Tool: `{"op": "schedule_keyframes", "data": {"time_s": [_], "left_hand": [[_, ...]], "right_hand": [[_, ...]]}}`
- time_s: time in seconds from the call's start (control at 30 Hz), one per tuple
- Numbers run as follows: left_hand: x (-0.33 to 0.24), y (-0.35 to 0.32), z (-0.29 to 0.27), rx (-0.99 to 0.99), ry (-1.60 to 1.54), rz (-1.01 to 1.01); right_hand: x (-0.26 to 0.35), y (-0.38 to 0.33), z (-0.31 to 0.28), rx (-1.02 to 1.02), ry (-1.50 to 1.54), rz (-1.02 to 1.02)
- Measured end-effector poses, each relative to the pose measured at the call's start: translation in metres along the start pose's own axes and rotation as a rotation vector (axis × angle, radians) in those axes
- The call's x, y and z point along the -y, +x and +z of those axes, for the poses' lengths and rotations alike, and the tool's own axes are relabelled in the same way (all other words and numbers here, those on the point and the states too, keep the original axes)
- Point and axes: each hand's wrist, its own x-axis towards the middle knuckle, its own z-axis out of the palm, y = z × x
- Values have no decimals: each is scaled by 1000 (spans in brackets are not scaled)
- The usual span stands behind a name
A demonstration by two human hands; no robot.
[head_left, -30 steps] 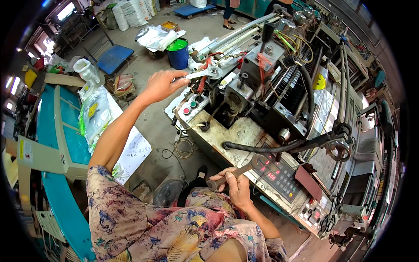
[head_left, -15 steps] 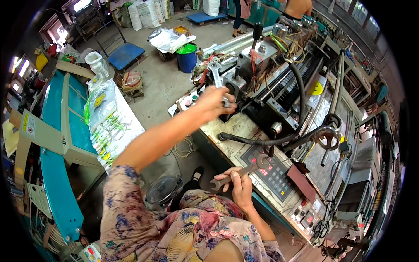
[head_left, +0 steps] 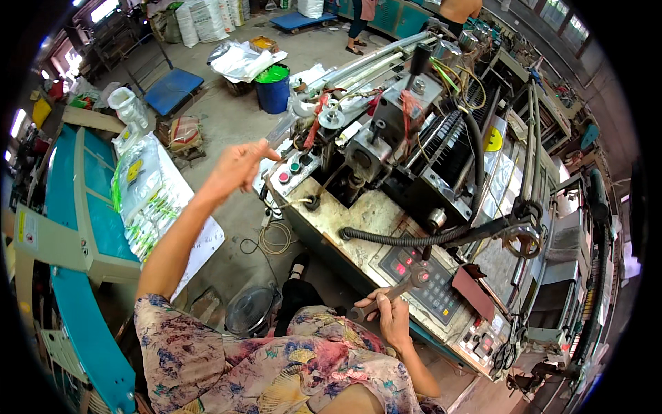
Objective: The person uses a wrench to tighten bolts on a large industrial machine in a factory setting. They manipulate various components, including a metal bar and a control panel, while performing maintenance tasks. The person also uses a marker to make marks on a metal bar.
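My left hand [head_left: 236, 167] hangs in the air beside the machine's front corner, its index finger stretched out and the other fingers loosely bent. Nothing shows in it. Just right of its fingertips are a red push button [head_left: 283, 177] and a green push button [head_left: 295, 167] on a pale control box. In my right hand [head_left: 394, 319] is a dark, worn open-end wrench [head_left: 401, 288], gripped around the middle. One jaw lies over the keypad panel [head_left: 431, 293] with its red lit digits; the other end points toward my body.
A ribbed black hose [head_left: 407, 241] crosses the machine top [head_left: 345, 217], near a handwheel [head_left: 522, 238]. To the left stands a table [head_left: 200, 238] with clear and green plastic packaging. A blue bucket [head_left: 273, 96] and a blue cart [head_left: 174, 91] are farther back. One person stands at the far end.
My left hand has moved left and back from the metal block, and the shiny wrench it held is no longer in it. My right hand has shifted slightly right and down with its wrench.
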Motion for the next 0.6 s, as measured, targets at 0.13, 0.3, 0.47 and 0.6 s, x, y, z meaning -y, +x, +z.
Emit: {"op": "schedule_keyframes", "data": {"time_s": [0.13,0.3,0.47,0.6], "left_hand": [[-2,71,-43,154,175,67],[-16,147,-68,469,213,58],[-58,232,-70,837,405,115],[-77,264,-63,988,543,154]], "right_hand": [[23,28,18,-36,-41,71],[41,55,45,-176,-16,82],[52,73,64,-324,2,78],[50,77,73,-348,24,88]]}}
